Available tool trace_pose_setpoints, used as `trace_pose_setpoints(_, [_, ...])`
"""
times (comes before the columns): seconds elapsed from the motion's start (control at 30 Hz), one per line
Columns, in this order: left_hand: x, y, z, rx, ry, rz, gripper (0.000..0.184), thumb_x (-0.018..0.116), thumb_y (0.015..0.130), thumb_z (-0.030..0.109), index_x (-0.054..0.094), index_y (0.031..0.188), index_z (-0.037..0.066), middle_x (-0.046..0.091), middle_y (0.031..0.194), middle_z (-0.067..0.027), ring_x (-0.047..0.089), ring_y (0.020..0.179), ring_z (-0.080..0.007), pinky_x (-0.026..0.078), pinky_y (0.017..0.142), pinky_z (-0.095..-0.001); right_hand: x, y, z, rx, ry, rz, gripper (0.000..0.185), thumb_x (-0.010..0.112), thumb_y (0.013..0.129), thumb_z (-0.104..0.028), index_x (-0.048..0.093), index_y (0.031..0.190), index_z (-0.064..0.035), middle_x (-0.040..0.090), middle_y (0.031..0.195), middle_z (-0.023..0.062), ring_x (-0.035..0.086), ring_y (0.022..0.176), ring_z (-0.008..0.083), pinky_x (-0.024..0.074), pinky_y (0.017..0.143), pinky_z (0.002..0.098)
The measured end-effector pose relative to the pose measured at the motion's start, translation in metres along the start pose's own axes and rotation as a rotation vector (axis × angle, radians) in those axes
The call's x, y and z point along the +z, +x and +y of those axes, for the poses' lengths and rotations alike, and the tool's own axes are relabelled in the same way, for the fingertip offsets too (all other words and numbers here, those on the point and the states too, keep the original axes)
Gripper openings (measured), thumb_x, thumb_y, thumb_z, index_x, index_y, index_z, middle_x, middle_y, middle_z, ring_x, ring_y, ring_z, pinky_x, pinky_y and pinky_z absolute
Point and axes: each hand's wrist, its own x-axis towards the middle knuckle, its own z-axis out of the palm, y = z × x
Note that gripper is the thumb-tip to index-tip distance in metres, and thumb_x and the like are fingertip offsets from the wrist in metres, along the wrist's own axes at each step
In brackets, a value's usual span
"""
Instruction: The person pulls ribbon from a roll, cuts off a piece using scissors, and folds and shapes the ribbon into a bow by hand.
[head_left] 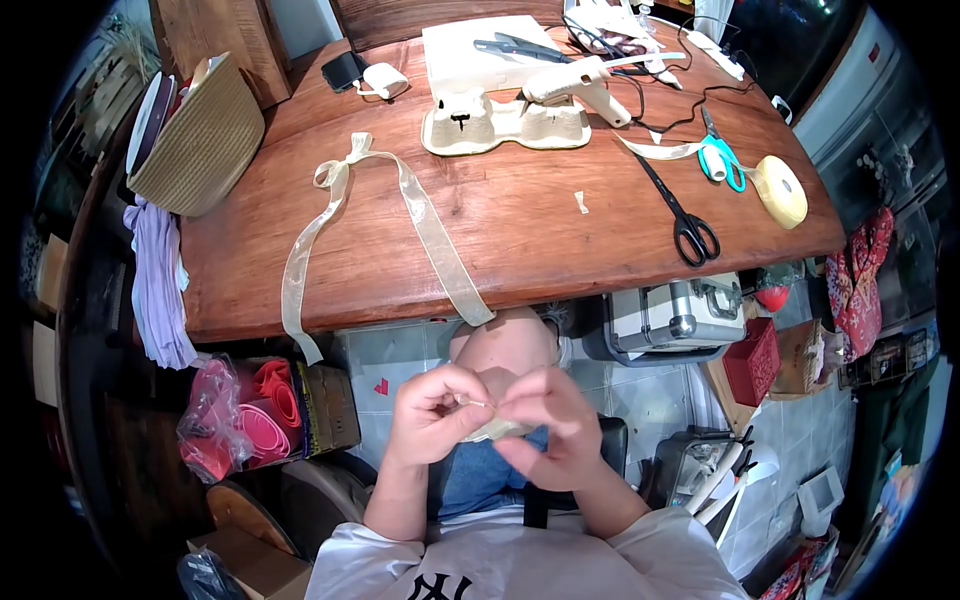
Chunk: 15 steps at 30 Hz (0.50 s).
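Observation:
Over my lap, below the table edge, my left hand (pixel 435 415) pinches a small pale ribbon (pixel 487 431) between thumb and fingers. My right hand (pixel 552 428) meets it from the other side, its fingertips closed at the same piece and its thumb lower down; the fingers partly hide the ribbon. On the table, a long sheer cream ribbon (pixel 430 222) is tied in a bow, with its two tails hanging over the front edge. A small ribbon scrap (pixel 581 202) lies to its right.
Black scissors (pixel 682 215), teal-handled scissors (pixel 722 165) and a yellow ribbon roll (pixel 780 192) lie on the right. A glue gun (pixel 580 88) rests on a pulp tray (pixel 508 128). A woven basket (pixel 200 140) stands left; a silver case (pixel 675 318) is under the table.

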Motion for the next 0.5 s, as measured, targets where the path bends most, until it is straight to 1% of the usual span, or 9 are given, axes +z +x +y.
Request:
trace_pose_setpoints(0.03, [0.002,0.000,0.000,-0.003,0.004,0.030,0.022,0.068,0.075,0.016,0.053,0.078,0.000,0.057,0.069,-0.0044,0.049,0.058,-0.0062,0.037,0.053,-0.0175,0.002,-0.001,0.002,-0.001,-0.001,0.000,0.024,0.067,0.065,-0.004,0.059,0.088,-0.0033,0.053,0.085,0.0094,0.053,0.075,0.0239,0.0406,0.070,0.0295])
trace_pose_setpoints(0.07, [0.003,0.000,-0.002,-0.002,0.004,0.029,0.022,0.068,0.075,0.016,0.053,0.078,0.000,0.057,0.069,-0.0044,0.049,0.058,-0.0062,0.037,0.053,-0.0175,0.004,-0.002,0.006,-0.081,-0.099,-0.015,0.024,0.067,0.063,-0.002,0.059,0.086,-0.0034,0.054,0.085,0.0097,0.052,0.073,0.0222,0.0404,0.065,0.0293])
trace_pose_setpoints(0.1, [0.004,0.000,-0.004,0.051,-0.024,0.055,0.016,0.064,0.078,0.010,0.053,0.082,0.000,0.057,0.072,-0.0040,0.050,0.060,-0.0046,0.038,0.052,-0.0163,0.005,-0.002,0.009,-0.161,-0.197,-0.031,0.024,0.067,0.061,0.000,0.060,0.084,-0.0036,0.054,0.085,0.0099,0.050,0.071,0.0206,0.0401,0.061,0.0291])
trace_pose_setpoints(0.13, [0.004,0.000,-0.005,0.103,-0.051,0.081,0.010,0.061,0.080,0.005,0.054,0.085,-0.001,0.058,0.075,-0.0036,0.051,0.061,-0.0030,0.038,0.052,-0.0151,0.007,0.000,0.007,-0.138,-0.214,-0.006,0.023,0.068,0.061,0.001,0.061,0.081,-0.0047,0.055,0.082,0.0079,0.051,0.068,0.0203,0.0407,0.059,0.0286])
trace_pose_setpoints(0.27, [0.004,0.000,-0.006,0.118,-0.037,0.069,0.012,0.059,0.081,0.005,0.053,0.088,-0.001,0.058,0.076,-0.0039,0.051,0.062,-0.0033,0.039,0.052,-0.0152,0.010,-0.004,0.009,-0.069,-0.185,0.041,0.027,0.070,0.060,0.002,0.062,0.085,-0.0038,0.056,0.079,0.0072,0.051,0.066,0.0203,0.0415,0.058,0.0284])
trace_pose_setpoints(0.33, [0.003,0.000,-0.005,0.115,-0.037,0.091,0.014,0.059,0.082,0.005,0.052,0.092,-0.001,0.059,0.077,-0.0047,0.051,0.062,-0.0036,0.040,0.053,-0.0156,0.009,-0.004,0.003,0.032,-0.203,0.022,0.035,0.067,0.063,0.002,0.060,0.097,-0.0042,0.054,0.078,0.0081,0.053,0.072,0.0247,0.0431,0.065,0.0317])
trace_pose_setpoints(0.37, [0.005,0.000,-0.004,0.129,-0.034,0.086,0.014,0.059,0.082,0.005,0.052,0.092,-0.001,0.059,0.077,-0.0047,0.051,0.062,-0.0036,0.040,0.053,-0.0156,0.009,-0.005,0.003,0.018,-0.205,0.023,0.035,0.067,0.063,0.002,0.060,0.097,-0.0042,0.054,0.078,0.0081,0.053,0.072,0.0247,0.0431,0.065,0.0317])
trace_pose_setpoints(0.43, [0.012,0.001,-0.003,0.148,-0.034,0.186,0.016,0.058,0.082,0.005,0.050,0.095,-0.002,0.059,0.077,-0.0048,0.052,0.063,-0.0038,0.039,0.052,-0.0155,0.010,-0.007,0.006,-0.010,-0.279,0.036,0.038,0.067,0.064,0.001,0.059,0.101,-0.0026,0.054,0.078,0.0086,0.053,0.071,0.0251,0.0438,0.063,0.0319])
trace_pose_setpoints(0.5, [0.014,0.001,-0.002,0.175,-0.022,0.197,0.019,0.059,0.082,0.005,0.050,0.097,-0.002,0.059,0.075,-0.0042,0.052,0.063,-0.0034,0.038,0.052,-0.0151,0.012,-0.008,0.009,-0.034,-0.296,0.060,0.035,0.066,0.064,0.002,0.060,0.098,-0.0016,0.054,0.076,0.0082,0.053,0.069,0.0249,0.0434,0.061,0.0315])
